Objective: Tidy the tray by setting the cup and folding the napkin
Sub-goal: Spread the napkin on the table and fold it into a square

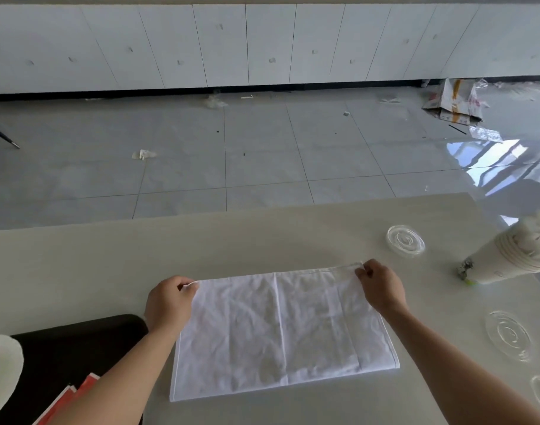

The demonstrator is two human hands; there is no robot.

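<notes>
Head camera: my white napkin (281, 329) lies spread on the pale table (109, 265) in the lower middle of the frame, folded to a wide rectangle with a crease down its centre. My left hand (169, 302) pinches the napkin's far left corner, fingers curled shut on the cloth. My right hand (380, 286) pinches the far right corner the same way, thumb and fingers closed on the hem. At the lower left sits a black tray (78, 348), with a white paper cup (1, 369) at the frame's edge. At the right a stack of paper cups (508, 259) lies tipped on its side, with clear plastic lids (405, 240) near it on the table. Beyond the table is a grey tiled floor (232, 154) with scraps of litter.
</notes>
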